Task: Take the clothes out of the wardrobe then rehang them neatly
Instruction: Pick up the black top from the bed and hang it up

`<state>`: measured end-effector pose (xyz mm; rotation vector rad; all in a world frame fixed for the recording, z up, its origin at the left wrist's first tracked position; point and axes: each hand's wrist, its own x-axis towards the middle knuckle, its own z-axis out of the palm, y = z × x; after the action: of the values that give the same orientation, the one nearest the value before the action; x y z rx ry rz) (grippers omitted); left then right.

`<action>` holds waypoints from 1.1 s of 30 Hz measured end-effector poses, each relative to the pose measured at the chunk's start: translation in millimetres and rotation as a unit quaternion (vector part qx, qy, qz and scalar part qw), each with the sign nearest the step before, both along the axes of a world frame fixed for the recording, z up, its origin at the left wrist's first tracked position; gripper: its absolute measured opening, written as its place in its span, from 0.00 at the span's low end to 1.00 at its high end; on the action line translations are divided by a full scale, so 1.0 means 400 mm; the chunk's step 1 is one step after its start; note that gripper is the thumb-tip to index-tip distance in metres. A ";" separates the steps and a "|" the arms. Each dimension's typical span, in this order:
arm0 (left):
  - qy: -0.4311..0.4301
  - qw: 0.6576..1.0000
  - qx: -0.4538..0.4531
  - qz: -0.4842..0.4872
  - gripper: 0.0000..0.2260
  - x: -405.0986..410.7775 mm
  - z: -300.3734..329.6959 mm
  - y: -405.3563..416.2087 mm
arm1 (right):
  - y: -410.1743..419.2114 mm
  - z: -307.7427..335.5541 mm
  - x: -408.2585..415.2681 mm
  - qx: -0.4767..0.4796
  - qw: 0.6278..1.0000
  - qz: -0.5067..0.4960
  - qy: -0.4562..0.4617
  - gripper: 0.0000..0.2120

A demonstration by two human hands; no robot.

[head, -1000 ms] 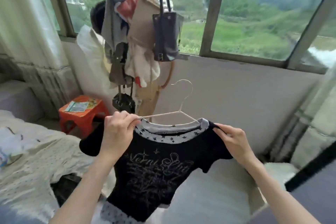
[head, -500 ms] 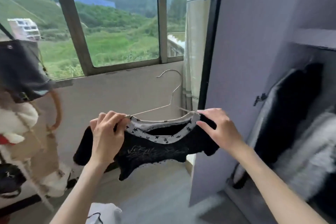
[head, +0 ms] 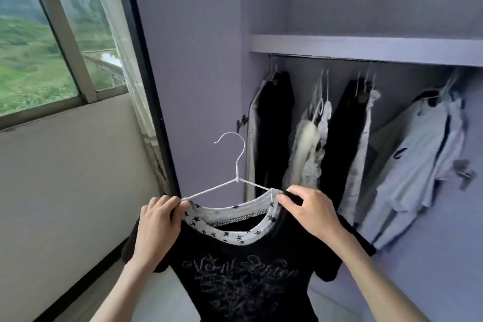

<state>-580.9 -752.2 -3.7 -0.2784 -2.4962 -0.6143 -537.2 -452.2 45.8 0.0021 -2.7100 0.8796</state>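
Observation:
A black T-shirt [head: 240, 277] with a star-patterned white collar and pale script print hangs on a white wire hanger [head: 236, 165]. My left hand [head: 156, 227] grips its left shoulder over the hanger arm. My right hand [head: 311, 214] pinches the right shoulder at the collar. I hold the shirt in front of the open lilac wardrobe [head: 366, 49], below and left of the hanging rail [head: 321, 58]. On the rail hang a black garment [head: 274, 123], a cream lace top [head: 311, 138], another black piece [head: 342, 138] and a pale blue shirt [head: 423, 154].
The wardrobe door [head: 193, 73] stands open edge-on just behind the hanger hook. A window [head: 39, 42] and a pale wall below it fill the left side. A curtain [head: 117, 42] hangs between window and door. A shelf [head: 366, 47] runs above the rail.
My view has swung right from the window and coat stand to the wardrobe's inside. Both hands keep their hold, and the shirt now hangs straight before the rail.

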 end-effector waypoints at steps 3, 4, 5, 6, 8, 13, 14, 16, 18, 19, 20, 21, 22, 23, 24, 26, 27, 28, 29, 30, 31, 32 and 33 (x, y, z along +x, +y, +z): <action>-0.017 0.999 -0.005 -0.034 0.20 -0.055 -0.008 0.144 | 0.116 -0.023 0.029 -0.014 0.997 -0.061 -0.037 0.16; -0.032 0.998 -0.005 -0.045 0.19 -0.073 -0.010 0.191 | 0.150 -0.029 0.036 -0.012 0.995 -0.092 -0.043 0.16; -0.050 0.997 -0.003 -0.058 0.17 -0.089 -0.012 0.242 | 0.186 -0.034 0.044 -0.013 0.992 -0.120 -0.046 0.16; -0.065 0.995 -0.002 -0.074 0.15 -0.102 -0.016 0.291 | 0.223 -0.042 0.050 -0.012 0.989 -0.143 -0.048 0.16; -0.086 0.990 -0.003 -0.114 0.15 -0.127 -0.037 0.380 | 0.289 -0.058 0.065 -0.004 0.981 -0.187 -0.052 0.16; -0.158 0.959 0.001 -0.235 0.10 -0.161 -0.088 0.572 | 0.435 -0.105 0.099 -0.018 0.959 -0.276 -0.067 0.22; -0.170 0.954 0.002 -0.248 0.11 -0.164 -0.095 0.605 | 0.458 -0.112 0.104 -0.016 0.953 -0.291 -0.081 0.23; -0.190 0.947 0.003 -0.260 0.13 -0.170 -0.106 0.658 | 0.495 -0.131 0.113 -0.019 0.940 -0.320 -0.117 0.22; -0.209 0.939 0.003 -0.273 0.13 -0.177 -0.114 0.705 | 0.521 -0.156 0.120 -0.051 0.927 -0.340 -0.148 0.20; -0.215 0.935 -0.001 -0.282 0.13 -0.179 -0.116 0.725 | 0.533 -0.168 0.122 -0.080 0.920 -0.348 -0.164 0.19; -0.222 0.930 -0.004 -0.292 0.13 -0.183 -0.118 0.743 | 0.545 -0.180 0.123 -0.119 0.911 -0.355 -0.174 0.19; -0.226 0.926 -0.006 -0.302 0.13 -0.188 -0.118 0.761 | 0.556 -0.188 0.123 -0.161 0.902 -0.359 -0.175 0.18; -0.229 0.923 -0.007 -0.310 0.13 -0.195 -0.118 0.777 | 0.566 -0.194 0.123 -0.201 0.894 -0.361 -0.172 0.17; -0.229 0.920 -0.007 -0.316 0.13 -0.206 -0.120 0.794 | 0.576 -0.195 0.121 -0.233 0.888 -0.359 -0.169 0.16; -0.230 0.918 -0.005 -0.323 0.13 -0.217 -0.119 0.812 | 0.584 -0.194 0.118 -0.255 0.885 -0.354 -0.165 0.15; -0.222 0.913 -0.006 -0.342 0.12 -0.239 -0.117 0.848 | 0.597 -0.187 0.106 -0.266 0.892 -0.336 -0.142 0.13; -0.215 0.911 -0.006 -0.351 0.12 -0.249 -0.114 0.868 | 0.602 -0.179 0.096 -0.267 0.897 -0.329 -0.124 0.11; -0.211 0.911 -0.003 -0.355 0.12 -0.260 -0.110 0.888 | 0.608 -0.170 0.082 -0.267 0.901 -0.326 -0.102 0.10; -0.205 0.911 -0.001 -0.357 0.12 -0.274 -0.107 0.910 | 0.614 -0.160 0.067 -0.267 0.903 -0.328 -0.081 0.11; -0.199 0.912 -0.002 -0.359 0.13 -0.291 -0.103 0.931 | 0.621 -0.150 0.050 -0.268 0.903 -0.330 -0.064 0.12; -0.196 0.912 -0.004 -0.360 0.13 -0.309 -0.099 0.954 | 0.627 -0.141 0.032 -0.269 0.903 -0.331 -0.052 0.13; -0.195 0.911 -0.007 -0.364 0.14 -0.331 -0.097 0.976 | 0.634 -0.134 0.012 -0.272 0.903 -0.329 -0.046 0.13; -0.198 0.908 -0.013 -0.369 0.15 -0.354 -0.094 0.998 | 0.642 -0.128 -0.008 -0.276 0.903 -0.327 -0.044 0.13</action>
<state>-722.5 -353.0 -41.2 -1.2571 -2.7434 -1.0093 -540.3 -195.5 -5.4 -1.0143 -2.1694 1.3712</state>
